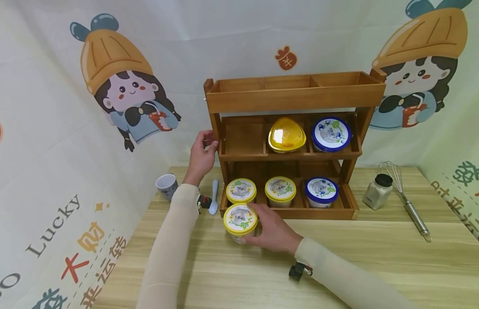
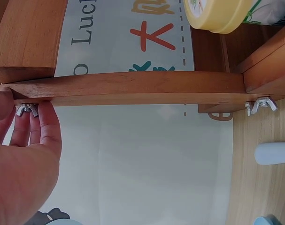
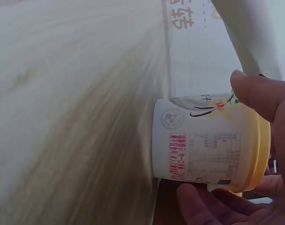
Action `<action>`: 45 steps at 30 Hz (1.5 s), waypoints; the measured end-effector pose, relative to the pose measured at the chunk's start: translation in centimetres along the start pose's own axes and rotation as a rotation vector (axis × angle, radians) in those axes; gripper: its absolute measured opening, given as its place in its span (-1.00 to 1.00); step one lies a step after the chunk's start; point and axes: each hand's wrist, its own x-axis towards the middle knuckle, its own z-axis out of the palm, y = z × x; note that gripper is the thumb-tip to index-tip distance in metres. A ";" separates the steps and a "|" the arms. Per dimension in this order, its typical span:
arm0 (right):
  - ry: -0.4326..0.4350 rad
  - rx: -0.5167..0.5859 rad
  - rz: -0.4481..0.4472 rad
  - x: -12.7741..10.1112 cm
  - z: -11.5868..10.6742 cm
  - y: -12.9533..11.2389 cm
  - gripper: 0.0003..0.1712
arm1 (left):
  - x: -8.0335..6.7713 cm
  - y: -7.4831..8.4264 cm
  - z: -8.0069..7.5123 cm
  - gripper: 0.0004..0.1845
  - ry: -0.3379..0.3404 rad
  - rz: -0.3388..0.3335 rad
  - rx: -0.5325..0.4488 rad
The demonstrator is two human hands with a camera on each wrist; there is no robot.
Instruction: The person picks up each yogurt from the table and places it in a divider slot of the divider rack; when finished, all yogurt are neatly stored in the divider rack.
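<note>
My right hand [image 1: 271, 231] grips a yellow-lidded cup [image 1: 240, 221] that stands on the wooden table [image 1: 339, 274] just in front of the rack; in the right wrist view thumb and fingers wrap the cup [image 3: 205, 145]. My left hand [image 1: 202, 154] holds the left post of the wooden rack [image 1: 289, 141], fingers by a wing nut [image 2: 26, 109] on the post [image 2: 133, 89]. The bottom shelf holds two yellow-lidded cups [image 1: 241, 191] [image 1: 280, 189] and a blue-lidded one [image 1: 321, 191]. The middle shelf carries a yellow triangular container [image 1: 287, 135] and a blue-lidded cup [image 1: 331, 134].
Left of the rack lie a white spoon [image 1: 214, 197] and a small mug [image 1: 167, 186]. To the right stand a black-capped jar [image 1: 378, 191] and a whisk [image 1: 405, 197]. A printed cloth backdrop closes off the back and sides.
</note>
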 end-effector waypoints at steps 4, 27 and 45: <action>0.001 -0.007 0.015 0.2 -0.1 0.1 0.16 | 0.1 0.1 0.0 -0.62 0.001 0.011 -0.001; 0.021 0.116 0.015 -0.7 -0.5 0.7 0.24 | 0.0 0.1 -0.2 -0.62 -0.004 -0.012 -0.010; 0.063 0.149 0.025 -0.1 -3.7 -1.6 0.23 | 0.1 0.5 -0.3 -0.62 -0.022 -0.027 -0.004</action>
